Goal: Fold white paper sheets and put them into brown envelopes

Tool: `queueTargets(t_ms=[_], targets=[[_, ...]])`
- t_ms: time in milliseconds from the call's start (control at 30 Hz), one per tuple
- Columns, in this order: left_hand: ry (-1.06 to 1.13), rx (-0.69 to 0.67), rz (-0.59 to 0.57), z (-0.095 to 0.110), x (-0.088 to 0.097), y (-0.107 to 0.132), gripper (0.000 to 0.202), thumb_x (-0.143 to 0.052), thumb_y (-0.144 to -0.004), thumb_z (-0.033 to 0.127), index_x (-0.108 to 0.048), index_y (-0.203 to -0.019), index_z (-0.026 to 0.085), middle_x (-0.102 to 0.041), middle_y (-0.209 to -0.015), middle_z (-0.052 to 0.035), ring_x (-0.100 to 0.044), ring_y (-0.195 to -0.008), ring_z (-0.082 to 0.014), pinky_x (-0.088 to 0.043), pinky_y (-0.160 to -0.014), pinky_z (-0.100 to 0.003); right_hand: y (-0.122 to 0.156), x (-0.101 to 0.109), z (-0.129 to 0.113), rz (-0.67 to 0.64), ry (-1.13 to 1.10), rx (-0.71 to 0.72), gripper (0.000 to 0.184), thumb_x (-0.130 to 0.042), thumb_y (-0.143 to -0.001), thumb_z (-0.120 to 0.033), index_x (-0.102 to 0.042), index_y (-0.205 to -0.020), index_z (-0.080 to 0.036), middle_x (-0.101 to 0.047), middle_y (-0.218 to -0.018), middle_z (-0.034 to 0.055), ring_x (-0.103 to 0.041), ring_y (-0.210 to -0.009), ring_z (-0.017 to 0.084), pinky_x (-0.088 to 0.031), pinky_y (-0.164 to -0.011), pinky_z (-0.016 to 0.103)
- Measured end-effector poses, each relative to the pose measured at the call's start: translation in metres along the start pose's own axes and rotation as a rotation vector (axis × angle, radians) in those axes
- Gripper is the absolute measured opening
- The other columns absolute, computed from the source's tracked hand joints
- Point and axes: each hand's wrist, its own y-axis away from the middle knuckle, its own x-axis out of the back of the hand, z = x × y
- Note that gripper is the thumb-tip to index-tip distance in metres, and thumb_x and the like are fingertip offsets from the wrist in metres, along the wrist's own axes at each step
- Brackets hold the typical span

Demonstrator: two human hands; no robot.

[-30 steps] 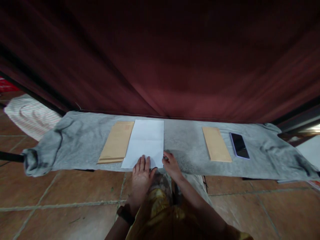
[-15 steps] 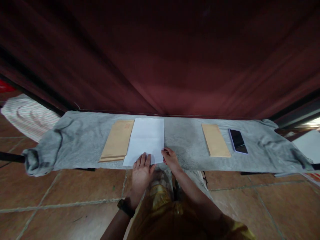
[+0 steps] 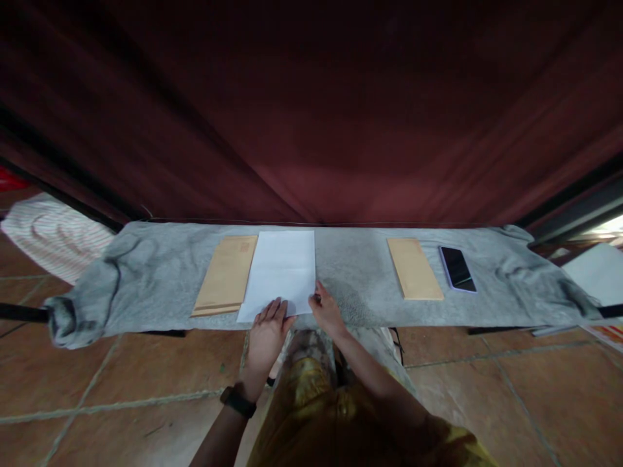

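A white sheet of paper [image 3: 281, 269] lies on a grey cloth [image 3: 350, 279] spread along the floor. My left hand [image 3: 265, 337] rests flat on the sheet's near edge, fingers stretched out. My right hand [image 3: 325, 310] pinches the sheet's near right corner. A stack of brown envelopes [image 3: 226, 275] lies just left of the sheet, partly under it. Another brown envelope [image 3: 414, 268] lies farther right on the cloth.
A black phone [image 3: 456, 268] lies next to the right envelope. A dark red curtain [image 3: 311, 117] hangs behind the cloth. A striped fabric [image 3: 53, 233] sits at the far left, white paper [image 3: 591, 272] at the far right. Brown floor tiles [image 3: 121, 389] surround me.
My left hand has slid slightly left along the sheet's near edge. My right hand has closed in on the sheet's corner. The view has shifted a little.
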Motion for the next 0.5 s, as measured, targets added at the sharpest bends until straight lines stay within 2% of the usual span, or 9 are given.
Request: queueTargets(t_ms=[133,267,333,433,500], targets=[[0.054,-0.035,-0.022,-0.005,0.008,-0.005,0.041,-0.046,-0.101,0.043,-0.066,-0.124,0.017,-0.067,-0.133,-0.0140,-0.066,-0.119,-0.0289,-0.052,-0.098,-0.044,0.007,0.006,0.009,-0.073,-0.167,-0.092,0.041,-0.047,-0.091,-0.039,-0.066,-0.125,-0.026,-0.070,-0.090,0.0019,-0.065,-0.076,0.019,-0.056,-0.069,0.032],[0.109,-0.053,-0.022,-0.008,0.014,-0.007,0.037,-0.043,-0.102,0.038,-0.068,-0.121,0.018,-0.070,-0.129,-0.0115,-0.066,-0.118,-0.0263,-0.053,-0.099,-0.043,0.010,0.013,0.014,-0.056,-0.245,-0.185,0.041,-0.047,-0.090,-0.043,-0.068,-0.119,-0.023,-0.068,-0.084,0.0029,-0.063,-0.069,0.018,-0.056,-0.063,0.032],[0.117,-0.044,-0.021,-0.008,0.015,-0.008,0.037,-0.041,-0.103,0.034,-0.068,-0.121,0.018,-0.071,-0.128,-0.0108,-0.067,-0.117,-0.0254,-0.054,-0.099,-0.042,0.011,0.018,0.013,-0.043,-0.234,-0.174,0.037,-0.050,-0.088,-0.041,-0.070,-0.113,-0.022,-0.068,-0.091,0.0045,-0.063,-0.074,0.018,-0.056,-0.065,0.032],[0.122,-0.018,-0.017,-0.008,0.014,-0.010,0.038,-0.038,-0.102,0.029,-0.069,-0.121,0.017,-0.072,-0.125,-0.0102,-0.069,-0.113,-0.0246,-0.054,-0.099,-0.041,0.010,0.023,0.006,0.001,-0.234,-0.153,0.024,-0.060,-0.083,-0.034,-0.073,-0.101,-0.024,-0.067,-0.105,0.0052,-0.062,-0.095,0.020,-0.055,-0.082,0.032],[0.146,0.004,-0.004,-0.008,0.013,-0.011,0.037,-0.039,-0.102,0.028,-0.070,-0.119,0.017,-0.074,-0.123,-0.0097,-0.071,-0.109,-0.0240,-0.055,-0.098,-0.040,0.007,0.023,0.000,0.010,-0.266,-0.178,0.018,-0.063,-0.081,-0.033,-0.073,-0.094,-0.025,-0.068,-0.106,0.0045,-0.061,-0.103,0.020,-0.052,-0.088,0.031]])
